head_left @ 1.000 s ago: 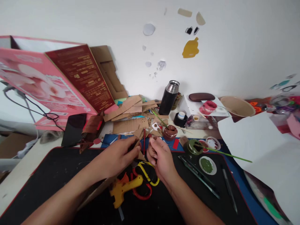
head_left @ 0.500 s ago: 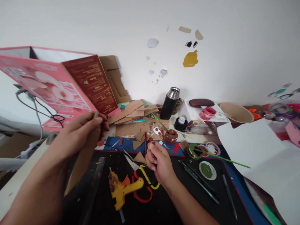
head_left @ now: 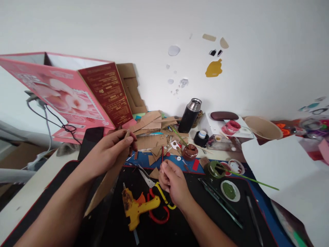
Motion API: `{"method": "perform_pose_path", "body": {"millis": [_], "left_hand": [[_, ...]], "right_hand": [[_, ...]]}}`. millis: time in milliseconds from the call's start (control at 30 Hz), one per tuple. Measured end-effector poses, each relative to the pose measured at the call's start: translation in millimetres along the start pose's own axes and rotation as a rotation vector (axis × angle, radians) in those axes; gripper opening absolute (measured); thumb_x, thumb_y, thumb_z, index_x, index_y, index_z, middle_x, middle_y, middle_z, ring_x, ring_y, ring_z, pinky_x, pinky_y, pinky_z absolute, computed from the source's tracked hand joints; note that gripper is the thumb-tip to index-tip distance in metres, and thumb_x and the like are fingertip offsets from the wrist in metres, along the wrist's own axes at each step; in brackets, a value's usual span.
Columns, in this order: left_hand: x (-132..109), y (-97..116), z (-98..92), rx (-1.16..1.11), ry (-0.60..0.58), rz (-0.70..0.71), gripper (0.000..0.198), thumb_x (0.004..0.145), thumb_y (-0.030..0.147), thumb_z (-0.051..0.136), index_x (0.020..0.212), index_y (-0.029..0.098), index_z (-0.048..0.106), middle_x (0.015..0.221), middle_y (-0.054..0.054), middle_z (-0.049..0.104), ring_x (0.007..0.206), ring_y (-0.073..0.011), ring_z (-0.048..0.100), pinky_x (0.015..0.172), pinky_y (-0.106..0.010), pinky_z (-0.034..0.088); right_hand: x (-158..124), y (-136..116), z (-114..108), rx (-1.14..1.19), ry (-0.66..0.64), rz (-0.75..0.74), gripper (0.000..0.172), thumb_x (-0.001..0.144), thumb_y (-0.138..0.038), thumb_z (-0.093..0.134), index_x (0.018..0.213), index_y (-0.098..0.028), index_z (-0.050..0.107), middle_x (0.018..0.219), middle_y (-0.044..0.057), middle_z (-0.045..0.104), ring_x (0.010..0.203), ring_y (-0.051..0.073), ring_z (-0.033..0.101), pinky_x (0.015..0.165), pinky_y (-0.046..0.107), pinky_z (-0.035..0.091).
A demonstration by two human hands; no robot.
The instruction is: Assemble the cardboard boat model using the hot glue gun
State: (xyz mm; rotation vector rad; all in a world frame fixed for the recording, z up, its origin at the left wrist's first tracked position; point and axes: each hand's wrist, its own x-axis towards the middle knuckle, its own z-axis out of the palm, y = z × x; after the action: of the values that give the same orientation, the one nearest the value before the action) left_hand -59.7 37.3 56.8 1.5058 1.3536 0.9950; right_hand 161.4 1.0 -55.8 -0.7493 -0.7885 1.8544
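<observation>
My left hand is closed on a long strip of brown cardboard, pinching its upper end between thumb and fingers. The strip hangs down toward me over the black mat. My right hand is closed, with a thin red-and-black pencil sticking up from its fingers; the rest of the pencil is hidden. Just left of that hand lie scissors with red and yellow handles. Beside them is a yellow hot glue gun with a glue stick in its rear end.
Cardboard scraps are heaped at the back, beside a pink bag and a black flask. On the right are an open green paint jar with a brush across it, a lid of green paint, pens and white paper.
My view has shifted a little to the left. My left hand has moved slightly right and forward with the cardboard strip, toward my right hand. My right hand stays nearly in place.
</observation>
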Motion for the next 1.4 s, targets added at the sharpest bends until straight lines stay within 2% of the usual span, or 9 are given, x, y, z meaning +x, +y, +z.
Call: {"method": "perform_pose_path", "body": {"millis": [367, 467, 600, 733, 800, 1000, 1067, 1167, 1400], "left_hand": [[0, -12, 8.8, -0.014, -0.117, -0.026, 0.038, 0.1, 0.057, 0.061, 0.094, 0.022, 0.071, 0.087, -0.004, 0.072, 0.08, -0.0218, 0.066, 0.074, -0.03, 0.053], [0, -10, 10.5, 0.005, -0.126, -0.014, 0.038, 0.1, 0.057, 0.061, 0.093, 0.021, 0.071, 0.087, -0.004, 0.072, 0.08, -0.0222, 0.066, 0.073, -0.03, 0.053], [-3, -10, 15.9, 0.052, -0.113, -0.01, 0.04, 0.099, 0.058, 0.062, 0.093, 0.021, 0.074, 0.086, -0.006, 0.072, 0.08, -0.023, 0.064, 0.071, -0.03, 0.051], [-6, -9, 21.5, 0.007, -0.13, -0.038, 0.04, 0.097, 0.06, 0.064, 0.095, 0.021, 0.074, 0.086, -0.006, 0.071, 0.076, -0.0225, 0.062, 0.066, -0.028, 0.049], [-8, -7, 24.1, -0.025, -0.135, -0.036, 0.04, 0.096, 0.06, 0.066, 0.092, 0.02, 0.073, 0.084, -0.006, 0.07, 0.074, -0.0217, 0.06, 0.063, -0.027, 0.047], [-11, -2, 32.1, -0.021, -0.177, 0.02, 0.034, 0.099, 0.051, 0.065, 0.088, 0.02, 0.071, 0.079, -0.004, 0.068, 0.072, -0.0191, 0.059, 0.064, -0.026, 0.047], [-10, -3, 34.1, -0.044, -0.198, 0.03, 0.032, 0.1, 0.05, 0.064, 0.089, 0.02, 0.07, 0.081, -0.004, 0.069, 0.073, -0.0192, 0.06, 0.065, -0.026, 0.048], [-9, -4, 36.7, -0.106, -0.199, 0.029, 0.033, 0.099, 0.051, 0.065, 0.087, 0.02, 0.069, 0.081, -0.004, 0.069, 0.073, -0.0194, 0.061, 0.065, -0.027, 0.048], [-9, -9, 51.6, -0.351, -0.113, -0.063, 0.034, 0.09, 0.054, 0.076, 0.09, 0.02, 0.071, 0.084, -0.003, 0.069, 0.076, -0.0181, 0.061, 0.069, -0.026, 0.051]], "right_hand": [[-5, -2, -1, -0.316, -0.022, -0.055, 0.065, 0.096, -0.074, 0.063, 0.061, -0.024, 0.039, 0.047, -0.011, 0.033, 0.039, 0.007, 0.027, 0.042, 0.024, 0.021], [-10, -4, 2, -0.595, -0.073, -0.144, 0.055, 0.104, -0.061, 0.057, 0.066, -0.023, 0.048, 0.056, -0.006, 0.046, 0.05, 0.011, 0.041, 0.052, 0.025, 0.032], [-15, -1, 6, -1.127, -0.303, -0.292, 0.027, 0.105, -0.035, 0.062, 0.083, -0.022, 0.067, 0.079, 0.003, 0.072, 0.071, 0.018, 0.062, 0.068, 0.031, 0.04], [-16, 6, 6, -1.333, -0.413, -0.383, 0.011, 0.105, -0.031, 0.065, 0.104, -0.022, 0.072, 0.099, 0.009, 0.081, 0.084, 0.023, 0.07, 0.073, 0.033, 0.043], [-16, 7, 6, -1.34, -0.395, -0.412, 0.016, 0.105, -0.037, 0.066, 0.105, -0.022, 0.072, 0.095, 0.007, 0.08, 0.081, 0.023, 0.069, 0.071, 0.032, 0.042], [-15, 5, 4, -1.259, -0.292, -0.466, 0.046, 0.109, -0.04, 0.056, 0.067, -0.023, 0.056, 0.065, 0.002, 0.062, 0.064, 0.019, 0.056, 0.063, 0.031, 0.034], [-14, 5, 4, -1.181, -0.248, -0.416, 0.037, 0.108, -0.036, 0.059, 0.073, -0.022, 0.062, 0.071, 0.002, 0.066, 0.068, 0.019, 0.06, 0.066, 0.03, 0.039], [-14, 5, 5, -1.027, -0.195, -0.32, 0.009, 0.101, -0.03, 0.068, 0.097, -0.023, 0.073, 0.09, 0.003, 0.074, 0.081, 0.02, 0.067, 0.076, 0.031, 0.047], [-16, 5, 8, -0.651, -0.19, -0.173, 0.04, 0.098, -0.048, 0.074, 0.129, -0.024, 0.07, 0.096, 0.003, 0.07, 0.076, 0.018, 0.062, 0.07, 0.029, 0.05]]}}
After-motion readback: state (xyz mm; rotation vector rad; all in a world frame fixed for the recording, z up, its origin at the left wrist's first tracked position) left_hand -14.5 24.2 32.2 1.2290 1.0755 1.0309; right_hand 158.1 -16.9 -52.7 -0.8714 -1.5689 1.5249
